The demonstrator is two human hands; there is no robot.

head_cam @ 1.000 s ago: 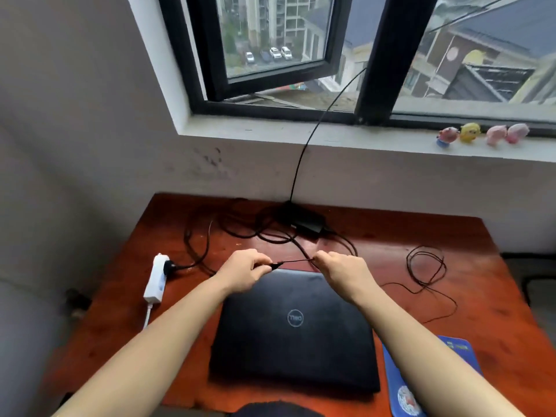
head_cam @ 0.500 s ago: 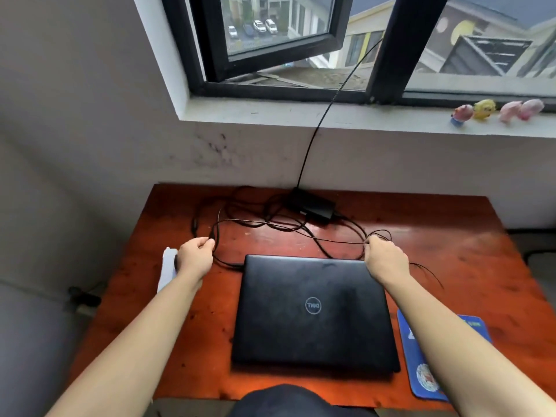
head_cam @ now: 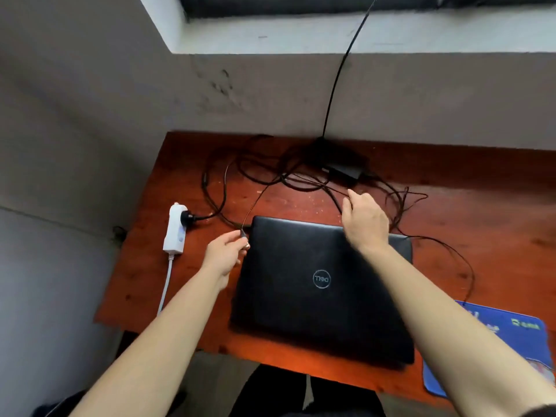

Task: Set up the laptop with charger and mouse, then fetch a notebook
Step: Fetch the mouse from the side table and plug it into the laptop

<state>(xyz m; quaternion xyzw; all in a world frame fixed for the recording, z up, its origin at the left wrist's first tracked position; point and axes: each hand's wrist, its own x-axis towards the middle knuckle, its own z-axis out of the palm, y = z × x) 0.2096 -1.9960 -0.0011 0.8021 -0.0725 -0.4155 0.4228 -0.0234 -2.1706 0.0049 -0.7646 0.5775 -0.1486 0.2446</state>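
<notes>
Left hand [head_cam: 225, 252] pinches the plug [head_cam: 245, 242] just beside the laptop's [head_cam: 322, 299] left edge. Can't tell if the right hand [head_cam: 366, 219] grips the cables [head_cam: 400, 195].

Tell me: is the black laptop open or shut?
Shut. The black laptop lies flat on the reddish wooden desk, logo-side up; no screen or keys show.

The desk [head_cam: 496, 236] is reddish-brown wood with darker blotches. The laptop [head_cam: 301, 320] is plain black with a silver ring logo. The cables [head_cam: 270, 180] are black, the power strip [head_cam: 174, 233] white. The mouse pad [head_cam: 511, 344] is blue with green and white print. The wall [head_cam: 90, 85] is grey with dark scuffs.
</notes>
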